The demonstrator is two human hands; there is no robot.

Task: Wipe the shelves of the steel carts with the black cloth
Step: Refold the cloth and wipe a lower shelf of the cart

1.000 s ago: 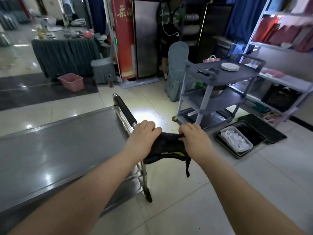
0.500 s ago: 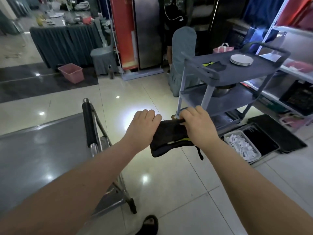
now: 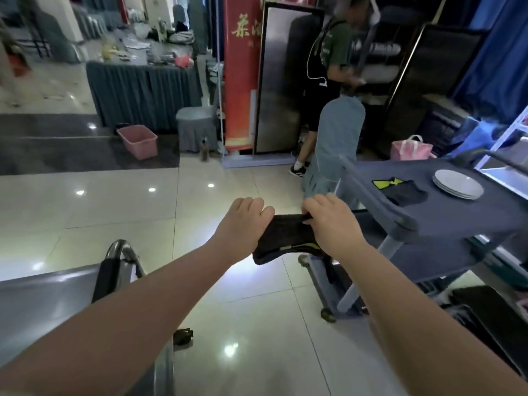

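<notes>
Both hands hold the black cloth (image 3: 283, 238), with a yellow-green trim, stretched in the air above the tiled floor. My left hand (image 3: 243, 224) grips its left end and my right hand (image 3: 331, 221) pinches its upper right edge. The steel cart (image 3: 43, 298) lies at the lower left, its black-padded handle (image 3: 107, 277) just left of my left forearm. A grey plastic cart (image 3: 445, 221) stands to the right of my right hand.
On the grey cart's top shelf lie a second black cloth (image 3: 405, 191) and a stack of white plates (image 3: 457, 184). A covered chair (image 3: 337, 144) stands behind it and a person (image 3: 323, 81) by the cabinets. A pink bin (image 3: 138, 141) sits on the floor at the left.
The view and both hands with the cloth have shifted right, away from the steel cart and closer to the grey cart. The steel cart has slid to the lower left corner.
</notes>
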